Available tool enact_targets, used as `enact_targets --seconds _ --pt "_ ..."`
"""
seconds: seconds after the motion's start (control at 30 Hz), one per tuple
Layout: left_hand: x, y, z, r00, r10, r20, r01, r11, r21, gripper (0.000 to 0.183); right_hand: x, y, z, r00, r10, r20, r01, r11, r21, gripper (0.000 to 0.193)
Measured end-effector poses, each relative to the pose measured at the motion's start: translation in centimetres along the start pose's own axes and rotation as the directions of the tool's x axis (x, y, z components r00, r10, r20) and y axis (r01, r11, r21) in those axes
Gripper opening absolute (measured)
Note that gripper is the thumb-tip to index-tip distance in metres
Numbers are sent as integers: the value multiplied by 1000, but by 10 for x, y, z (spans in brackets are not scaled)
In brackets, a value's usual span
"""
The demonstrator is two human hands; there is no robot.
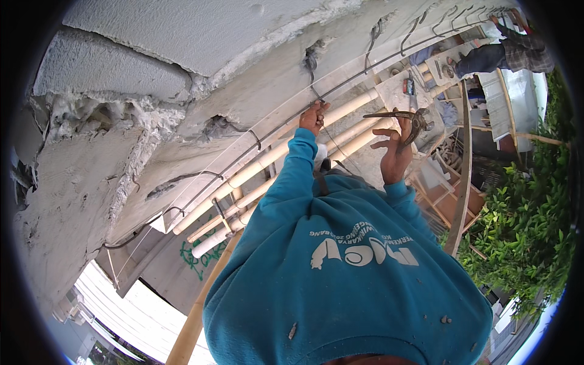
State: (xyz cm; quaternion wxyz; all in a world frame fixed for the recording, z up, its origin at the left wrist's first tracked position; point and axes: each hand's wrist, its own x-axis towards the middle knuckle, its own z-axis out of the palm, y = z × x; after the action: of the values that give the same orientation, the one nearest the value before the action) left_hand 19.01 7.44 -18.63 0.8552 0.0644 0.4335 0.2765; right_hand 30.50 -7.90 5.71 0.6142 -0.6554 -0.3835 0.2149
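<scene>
My left hand [313, 117] is closed in a pinch beside the long steel bar [274, 132] that runs along the concrete wall. A thin dark wire [333, 145] trails from its fingers. To the right, my right hand [395, 152] holds a pair of worn metal pincers [415, 125], some of its fingers stretched out. The pincers' handles point left, toward my left hand. Bent steel hooks [313, 82] stick out of chipped holes in the wall and reach the bar. The exact spot where my left fingertips meet the bar is hard to make out.
Bamboo poles [261, 161] lie side by side below the wall as scaffolding. A wooden post [465, 176] rises on the right, near leafy branches [523, 225]. Another person [508, 55] is on the scaffold at the far right. A bladed tool [410, 87] lies on a board.
</scene>
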Motion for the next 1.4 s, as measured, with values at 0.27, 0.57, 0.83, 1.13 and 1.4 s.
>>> enact_targets --seconds 0.27,0.57,0.83,1.13,1.4 --pt "-43 -13 -21 999 22 -45 -12 974 228 27 18 -10 38 995 12 96 -28 987 159 43" --pt "-142 -4 -52 1000 -4 -31 11 973 231 35 2 57 122 906 192 379 -311 906 286 35" --pt "-178 10 -103 989 144 31 -144 892 428 38 -2 97 197 871 331 363 -475 755 452 42" --pt "-186 9 -130 992 108 -63 -80 934 349 35 -26 154 236 766 532 360 -641 592 489 47" --pt "-187 -7 -144 997 41 -68 -32 992 125 31 -41 177 246 654 677 336 -740 665 100 38"
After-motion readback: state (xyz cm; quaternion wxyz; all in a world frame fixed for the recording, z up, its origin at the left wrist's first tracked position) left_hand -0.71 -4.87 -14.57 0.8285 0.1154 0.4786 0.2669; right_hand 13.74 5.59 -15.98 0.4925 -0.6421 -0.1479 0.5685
